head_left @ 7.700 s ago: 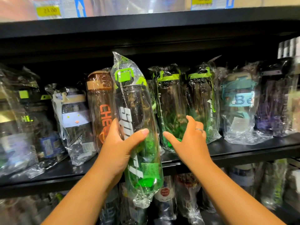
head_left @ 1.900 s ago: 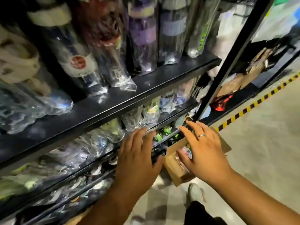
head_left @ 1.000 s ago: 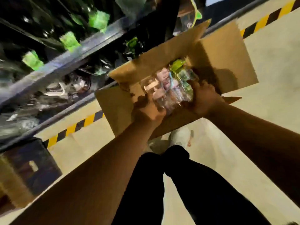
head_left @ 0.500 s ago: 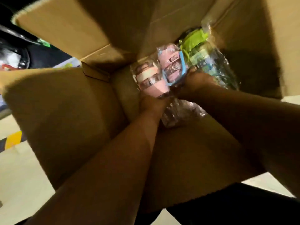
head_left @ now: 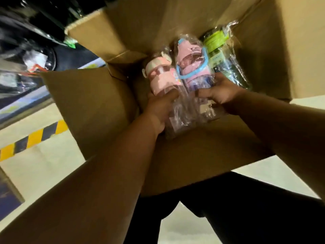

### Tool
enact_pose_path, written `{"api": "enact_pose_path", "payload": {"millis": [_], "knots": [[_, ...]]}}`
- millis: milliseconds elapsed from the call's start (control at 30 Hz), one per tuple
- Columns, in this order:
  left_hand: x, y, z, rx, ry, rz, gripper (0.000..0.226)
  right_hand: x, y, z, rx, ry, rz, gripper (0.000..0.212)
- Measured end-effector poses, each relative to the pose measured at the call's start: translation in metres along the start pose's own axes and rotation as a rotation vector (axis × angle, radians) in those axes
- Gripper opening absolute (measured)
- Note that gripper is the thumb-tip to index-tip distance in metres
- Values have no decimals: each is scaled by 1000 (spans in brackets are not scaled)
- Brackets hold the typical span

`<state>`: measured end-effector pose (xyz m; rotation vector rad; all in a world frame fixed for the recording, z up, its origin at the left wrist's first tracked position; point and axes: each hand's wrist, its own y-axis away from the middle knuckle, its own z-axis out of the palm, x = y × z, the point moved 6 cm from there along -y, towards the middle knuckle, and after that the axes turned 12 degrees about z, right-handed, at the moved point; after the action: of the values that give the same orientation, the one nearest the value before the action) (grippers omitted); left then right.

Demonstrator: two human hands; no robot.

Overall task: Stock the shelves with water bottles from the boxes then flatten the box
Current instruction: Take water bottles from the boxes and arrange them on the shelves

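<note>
Inside the open cardboard box (head_left: 91,106), the left hand (head_left: 159,107) grips the pink bottle (head_left: 158,76) and the right hand (head_left: 220,93) the blue-handled bottle (head_left: 192,67) just beside it — both lie caps away from the wrists, so a straight pull back should lift them.
</note>
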<state>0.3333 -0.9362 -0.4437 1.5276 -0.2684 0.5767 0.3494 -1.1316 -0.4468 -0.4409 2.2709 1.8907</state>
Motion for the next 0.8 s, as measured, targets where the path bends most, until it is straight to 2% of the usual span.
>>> {"api": "enact_pose_path", "payload": {"millis": [133, 267, 300, 400, 500, 600, 667, 800], "knots": [[43, 65, -3, -127, 4, 81, 76, -12, 76, -4, -114, -66, 2, 90], [82, 151, -17, -244, -116, 95, 26, -26, 176, -4, -202, -188, -22, 90], [93, 174, -23, -229, -130, 99, 31, -29, 206, -3, -204, -222, -31, 91], [138, 252, -41, -154, -79, 211, 68, -44, 306, -2, -171, -273, -79, 92], [185, 346, -59, -117, -28, 318, 73, -67, 416, 0, -179, -260, -152, 86], [224, 443, -80, -121, -84, 420, 90, -87, 515, 3, -189, -225, -257, 69], [246, 498, -98, -103, -91, 502, 92, -99, 573, 8, -175, -169, -342, 68], [285, 604, -124, -75, -77, 713, 70, -113, 674, 15, -189, -136, -493, 68]]}}
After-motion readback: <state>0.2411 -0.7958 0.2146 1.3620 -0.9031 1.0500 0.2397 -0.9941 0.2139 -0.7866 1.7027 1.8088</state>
